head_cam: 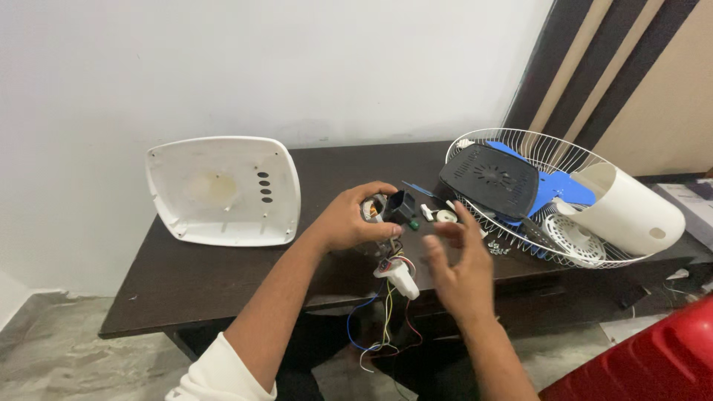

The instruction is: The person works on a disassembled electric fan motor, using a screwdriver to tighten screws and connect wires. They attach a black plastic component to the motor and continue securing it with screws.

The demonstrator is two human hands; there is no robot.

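A white square plastic fan base (223, 190) leans beside a dark brown wooden table (186, 278); blue fan blades (561, 186) lie in a white wire grille (520, 141).

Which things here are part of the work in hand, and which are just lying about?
In hand:
left hand
fan motor
hanging wires
right hand, open beside it

Lying about:
white back cover
wire guard
black panel
white housing
red case

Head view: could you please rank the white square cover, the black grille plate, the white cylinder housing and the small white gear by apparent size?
1. White square cover.
2. White cylinder housing and black grille plate: similar, unranked.
3. Small white gear.
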